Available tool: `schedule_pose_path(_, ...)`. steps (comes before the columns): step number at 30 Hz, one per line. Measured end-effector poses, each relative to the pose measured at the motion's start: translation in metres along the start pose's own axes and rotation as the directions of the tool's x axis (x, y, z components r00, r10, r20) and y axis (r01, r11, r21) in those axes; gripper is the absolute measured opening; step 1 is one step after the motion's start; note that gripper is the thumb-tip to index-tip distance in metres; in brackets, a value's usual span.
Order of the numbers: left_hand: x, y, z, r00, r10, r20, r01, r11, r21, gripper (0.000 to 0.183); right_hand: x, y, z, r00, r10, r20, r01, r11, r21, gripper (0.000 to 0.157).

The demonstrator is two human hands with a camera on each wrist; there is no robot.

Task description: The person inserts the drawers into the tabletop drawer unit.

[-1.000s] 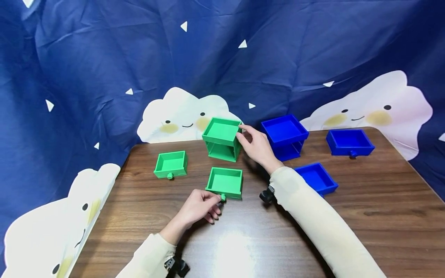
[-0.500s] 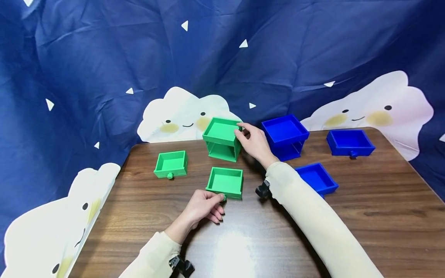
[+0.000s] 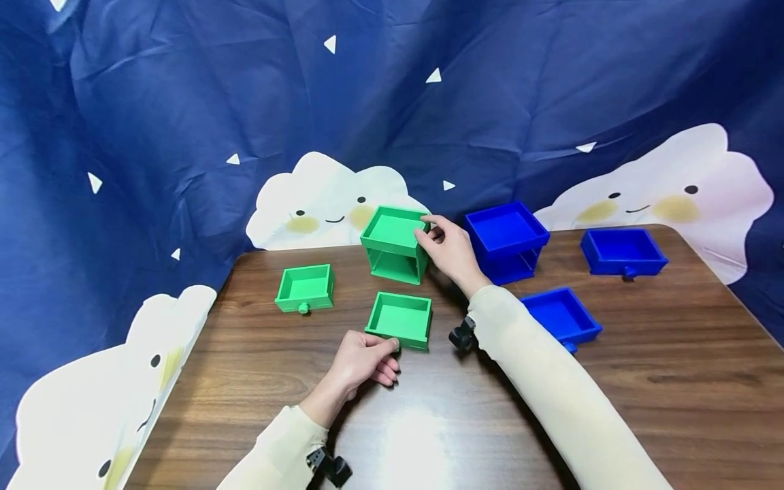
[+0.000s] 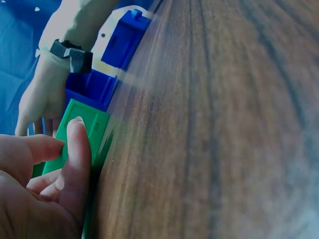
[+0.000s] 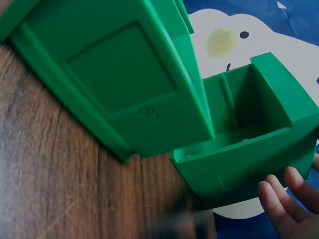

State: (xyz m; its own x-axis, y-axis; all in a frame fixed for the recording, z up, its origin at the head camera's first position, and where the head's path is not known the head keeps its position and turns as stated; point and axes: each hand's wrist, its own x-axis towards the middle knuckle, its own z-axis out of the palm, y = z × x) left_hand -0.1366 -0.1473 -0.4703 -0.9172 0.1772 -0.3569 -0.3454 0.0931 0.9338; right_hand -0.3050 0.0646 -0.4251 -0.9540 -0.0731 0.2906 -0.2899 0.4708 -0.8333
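Observation:
My left hand [image 3: 363, 361] pinches at the front of a shallow green drawer [image 3: 401, 318], where its knob is hidden behind the fingers. In the left wrist view the thumb and a finger meet at the green front panel [image 4: 99, 130]. Behind that drawer stands a green cabinet [image 3: 395, 238] with a tray top and an open-fronted bay. My right hand [image 3: 450, 250] holds the cabinet's upper right rim between thumb and forefinger. In the right wrist view the other fingers [image 5: 271, 199] lie close to the cabinet's side; whether they touch it is unclear.
A second green drawer [image 3: 304, 287] lies to the left. Right of my right hand stands a blue cabinet [image 3: 507, 228]. One blue drawer [image 3: 625, 250] sits farther right, another [image 3: 560, 314] beside my right forearm. A patterned blue curtain [image 3: 392, 88] hangs behind the wooden table [image 3: 245, 381].
My left fingers have shifted slightly right and closed over the drawer's knob, which showed earlier. My right hand has moved a little onto the cabinet's rim. Both cabinets and the drawers appear unmoved.

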Motion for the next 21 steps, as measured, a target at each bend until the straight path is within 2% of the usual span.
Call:
schedule_pose_path(10,0.0,0.003,-0.007,0.997,0.026,-0.071,-0.034,0.993,-0.112,0.029,0.001,-0.001,-0.001,1.0,0.018,0.017,-0.018,1.0,-0.004,0.043)
schedule_pose_path(21,0.009,0.005,-0.014,0.99,0.042,-0.131,-0.061,0.988,-0.142,0.029,0.0,-0.002,-0.001,1.0,0.022,0.015,-0.022,1.0,0.008,0.043)
